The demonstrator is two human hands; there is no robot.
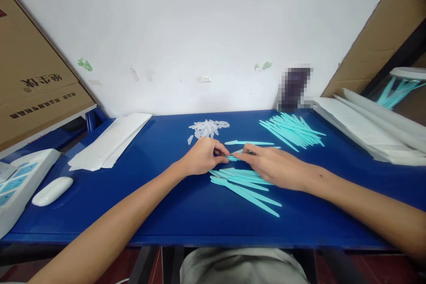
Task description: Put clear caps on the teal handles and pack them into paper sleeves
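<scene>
Fanning out toward the table's near edge, the near sticks (254, 200) are lying in a loose, overlapping row, some of them partly hiding under the right hand (269, 164). At left, a white oval (52, 191) is resting just beside a white box (29, 182) with blue patches. Beyond the fingers, a lone stick (249, 143) is lying crosswise; farther off, white pieces (207, 128) are sitting in a small heap, and a denser far pile (293, 131) of sticks is spreading to the right. Papers (109, 142) are lying at left, white packets (366, 128) are stacking up at right, and a jar (399, 86) of sticks is standing behind them. A pixelated dark patch (294, 86) is showing at the back. Underneath everything, the blue table (159, 199) is shining a little; a clothed lap (242, 268) is showing below its edge, above a red floor (366, 270). A carton (36, 71) is leaning in at left, and a marked white wall (213, 31) is closing off the rear. Both forearms are converging, the left hand (203, 156) and the right meeting fingertip to fingertip, pinching a held stick (232, 158) just above the near row.
</scene>
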